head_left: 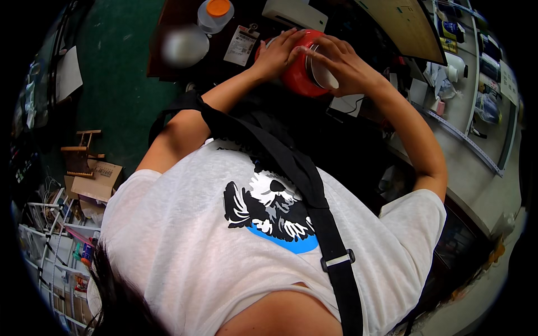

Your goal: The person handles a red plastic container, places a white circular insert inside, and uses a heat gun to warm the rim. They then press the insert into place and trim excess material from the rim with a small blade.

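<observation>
1. Head view, surroundings: a dark tabletop point(182, 15) extends left of the left hand point(283, 53), bearing a white card point(242, 46) and an orange-lidded tub point(216, 19); green floor point(117, 73) lies farther left. Well right of the right hand point(348, 68) stands loaded shelving point(471, 106).
2. The red container point(296, 75), rounded, its pale round end toward the right hand, sits between both hands.
3. Both hold it, left fingers spread, right ones curved.
</observation>
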Available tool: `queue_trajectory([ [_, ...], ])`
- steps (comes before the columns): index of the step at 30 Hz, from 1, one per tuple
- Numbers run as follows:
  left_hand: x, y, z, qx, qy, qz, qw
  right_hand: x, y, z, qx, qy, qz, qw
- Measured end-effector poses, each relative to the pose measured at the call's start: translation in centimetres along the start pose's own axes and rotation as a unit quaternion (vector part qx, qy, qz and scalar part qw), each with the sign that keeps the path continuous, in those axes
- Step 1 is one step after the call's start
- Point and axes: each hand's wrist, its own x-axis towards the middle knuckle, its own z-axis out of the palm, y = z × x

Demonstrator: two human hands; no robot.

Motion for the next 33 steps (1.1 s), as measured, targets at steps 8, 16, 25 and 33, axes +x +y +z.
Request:
queue_trajectory([
  [8,0.0,-0.5,0.5,-0.04,0.008,-0.001,0.999,-1.1,0.6,-0.5,-0.09,-0.009,-0.099,0.991],
  [16,0.0,0.0,0.1,-0.019,-0.003,-0.011,1.0,-3.3,1.2,-2.2,-0.017,0.014,-0.023,0.999],
  [25,0.5,4.0,-3.3,0.11,0.023,0.24,0.964,-10.0,1.4,0.1,0.278,0.265,0.144,0.912],
  [33,1.7,6.2,-3.0,0.28,-0.056,0.301,0.91,-13.7,-1.5,5.1,0.472,0.407,0.193,0.758],
])
